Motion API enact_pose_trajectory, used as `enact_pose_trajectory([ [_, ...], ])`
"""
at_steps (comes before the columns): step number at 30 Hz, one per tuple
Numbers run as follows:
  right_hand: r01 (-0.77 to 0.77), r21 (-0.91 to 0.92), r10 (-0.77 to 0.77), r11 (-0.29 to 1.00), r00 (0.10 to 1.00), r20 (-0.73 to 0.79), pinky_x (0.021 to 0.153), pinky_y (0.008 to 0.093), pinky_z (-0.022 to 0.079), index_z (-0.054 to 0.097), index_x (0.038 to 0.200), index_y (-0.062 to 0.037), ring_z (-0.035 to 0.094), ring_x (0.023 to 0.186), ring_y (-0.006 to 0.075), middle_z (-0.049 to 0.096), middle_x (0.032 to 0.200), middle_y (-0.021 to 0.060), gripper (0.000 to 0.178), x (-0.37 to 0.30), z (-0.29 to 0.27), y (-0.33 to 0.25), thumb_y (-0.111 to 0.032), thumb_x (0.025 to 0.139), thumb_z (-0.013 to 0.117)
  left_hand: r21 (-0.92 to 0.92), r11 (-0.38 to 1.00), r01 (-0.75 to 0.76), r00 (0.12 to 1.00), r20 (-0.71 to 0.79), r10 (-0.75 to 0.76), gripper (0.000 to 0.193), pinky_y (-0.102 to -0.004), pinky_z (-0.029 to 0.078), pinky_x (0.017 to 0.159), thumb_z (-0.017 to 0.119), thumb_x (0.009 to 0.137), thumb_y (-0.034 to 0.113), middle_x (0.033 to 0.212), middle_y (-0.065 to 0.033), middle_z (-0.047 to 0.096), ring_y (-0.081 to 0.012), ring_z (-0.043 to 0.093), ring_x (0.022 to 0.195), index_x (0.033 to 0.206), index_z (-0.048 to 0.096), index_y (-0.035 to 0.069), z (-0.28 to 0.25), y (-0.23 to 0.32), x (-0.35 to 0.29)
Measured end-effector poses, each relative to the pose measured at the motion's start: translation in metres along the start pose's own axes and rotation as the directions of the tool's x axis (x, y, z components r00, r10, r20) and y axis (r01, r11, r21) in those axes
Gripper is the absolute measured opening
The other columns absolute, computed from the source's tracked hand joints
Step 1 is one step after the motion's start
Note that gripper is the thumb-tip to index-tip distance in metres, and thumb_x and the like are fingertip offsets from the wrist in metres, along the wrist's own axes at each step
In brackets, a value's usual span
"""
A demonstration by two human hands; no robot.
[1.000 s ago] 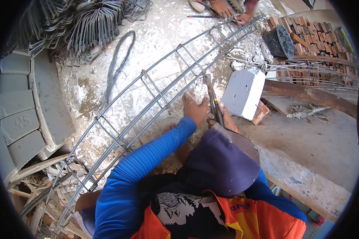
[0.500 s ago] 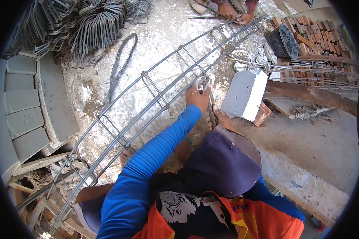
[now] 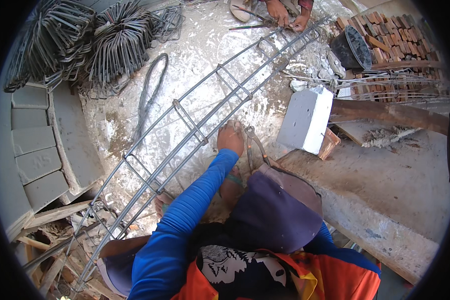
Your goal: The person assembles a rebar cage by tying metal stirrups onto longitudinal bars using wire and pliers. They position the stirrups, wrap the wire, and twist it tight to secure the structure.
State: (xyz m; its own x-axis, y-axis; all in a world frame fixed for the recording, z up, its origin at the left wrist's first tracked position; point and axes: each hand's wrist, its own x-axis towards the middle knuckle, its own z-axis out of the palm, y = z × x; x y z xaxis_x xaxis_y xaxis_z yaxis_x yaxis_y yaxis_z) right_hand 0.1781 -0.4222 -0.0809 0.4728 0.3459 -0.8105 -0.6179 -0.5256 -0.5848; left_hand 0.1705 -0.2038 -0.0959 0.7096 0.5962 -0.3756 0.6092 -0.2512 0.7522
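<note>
A long rebar cage (image 3: pixel 192 131) with rectangular stirrups (image 3: pixel 233 82) runs diagonally across the pale floor in front of me. My left hand (image 3: pixel 231 137) is close to its near bar, knuckles up and fingers curled together; whatever they hold, if anything, is hidden. Just right of that hand stand pincers (image 3: pixel 251 134), jaws upward and handles spread. The handles run down behind my right knee (image 3: pixel 285 207) in dark trousers, which hides my right hand. A bent bundle of thin wire (image 3: pixel 147 95) lies beyond the cage.
Another person's hands (image 3: pixel 288 19) work at the cage's far end. Heaped stirrups (image 3: pixel 117 42) lie far left, above grey blocks (image 3: pixel 37 155). To the right are a grey-white block (image 3: pixel 307 120), a black bucket (image 3: pixel 352 47), stacked bricks (image 3: pixel 397 40) and a concrete ledge (image 3: pixel 380 220).
My left hand has drawn back from the cage, left and toward me. The pincers have dropped away from the bar. My right hand has gone behind the knee. One stirrup sits differently along the bars.
</note>
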Motion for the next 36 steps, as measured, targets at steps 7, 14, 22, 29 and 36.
enact_pose_trajectory([
  [7, 0.071, -0.084, -0.083, 0.994, 0.984, -0.155, 0.094, 0.0348, 0.047, 0.057, 0.136, -0.0029, 0.060, 0.103, 0.0200, 0.065, 0.118, 0.0142, 0.055, -0.017, 0.006, 0.001, -0.044, 0.100, 0.062, -0.023, 0.997, -0.069, 0.997, 0.030, 0.070, 0.042, -0.0541, 0.050, 0.084, 0.042, 0.106, 0.035, 0.102, -0.0261, 0.069, -0.0481, 0.064, 0.091, 0.115, 0.060, -0.001, -0.012, 0.006, -0.012],
  [14, 0.565, -0.346, -0.622, 0.749, 0.779, -0.075, 0.103, 0.0387, 0.044, 0.055, 0.141, -0.0019, 0.059, 0.114, 0.0246, 0.064, 0.129, 0.0182, 0.058, -0.041, 0.023, -0.135, -0.043, 0.100, 0.061, -0.592, 0.761, 0.266, 0.785, 0.591, 0.186, 0.042, -0.0308, 0.052, 0.071, 0.061, 0.101, 0.039, 0.096, -0.0074, 0.070, -0.0151, 0.065, 0.084, 0.118, 0.064, 0.000, -0.062, 0.032, -0.018],
  [22, 0.639, -0.395, -0.641, 0.660, 0.753, 0.148, 0.084, 0.0336, 0.050, 0.073, 0.111, 0.0010, 0.061, 0.089, 0.0185, 0.070, 0.096, 0.0090, 0.038, -0.036, 0.023, -0.213, -0.035, 0.102, 0.061, -0.531, 0.841, 0.100, 0.732, 0.612, 0.299, 0.027, -0.0250, 0.045, 0.067, 0.069, 0.098, 0.033, 0.084, 0.0047, 0.059, -0.0051, 0.052, 0.075, 0.109, 0.069, 0.009, -0.117, 0.069, -0.019],
  [29, 0.642, 0.022, -0.640, 0.766, 0.760, 0.112, 0.074, 0.0251, 0.046, 0.072, 0.108, 0.0040, 0.055, 0.075, 0.0103, 0.065, 0.083, 0.0032, 0.033, -0.041, 0.048, -0.226, -0.027, 0.101, 0.064, -0.667, 0.703, 0.245, 0.760, 0.582, 0.288, 0.030, -0.0229, 0.038, 0.066, 0.064, 0.101, 0.034, 0.078, 0.0065, 0.053, -0.0046, 0.043, 0.070, 0.109, 0.067, 0.006, -0.139, 0.065, -0.016],
  [36, 0.645, -0.162, -0.623, 0.747, 0.764, 0.170, 0.082, 0.0281, 0.050, 0.068, 0.120, 0.0032, 0.061, 0.086, 0.0119, 0.069, 0.095, 0.0065, 0.036, -0.037, 0.049, -0.229, -0.027, 0.100, 0.064, -0.643, 0.742, 0.192, 0.827, 0.513, 0.231, 0.042, -0.0259, 0.042, 0.074, 0.059, 0.103, 0.035, 0.093, 0.0029, 0.056, -0.0067, 0.047, 0.082, 0.129, 0.058, 0.002, -0.131, 0.056, -0.007],
])
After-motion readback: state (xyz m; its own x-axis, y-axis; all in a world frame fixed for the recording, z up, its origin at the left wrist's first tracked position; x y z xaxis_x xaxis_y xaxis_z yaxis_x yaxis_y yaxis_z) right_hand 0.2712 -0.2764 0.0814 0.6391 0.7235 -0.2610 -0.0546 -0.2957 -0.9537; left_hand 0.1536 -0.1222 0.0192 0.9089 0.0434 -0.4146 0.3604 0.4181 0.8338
